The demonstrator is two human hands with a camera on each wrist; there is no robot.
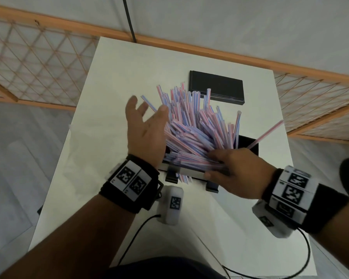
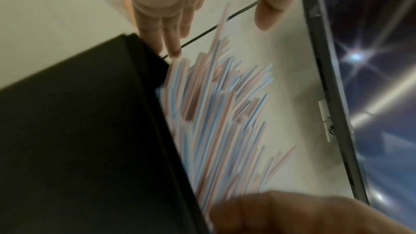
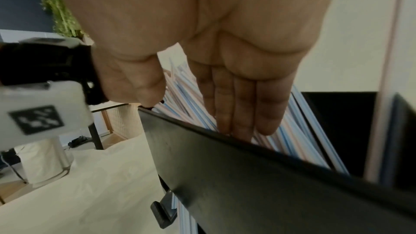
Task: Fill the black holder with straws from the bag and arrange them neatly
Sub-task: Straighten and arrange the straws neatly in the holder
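Your left hand [image 1: 147, 127] is spread flat against the left side of the messy striped straws [image 1: 191, 127] fanning out of the black holder [image 1: 252, 144] on the white worktop [image 1: 101, 121], while your right hand [image 1: 236, 168] lays straight fingers [image 3: 238, 106] on them, lid [image 1: 217, 87] lying behind.

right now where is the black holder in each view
Head: black holder at centre right, mostly hidden under the straws and the right hand.
Left wrist: its dark wall fills the lower left.
Right wrist: its front wall runs across the lower right.
Shared landmark: the striped straws inside it.
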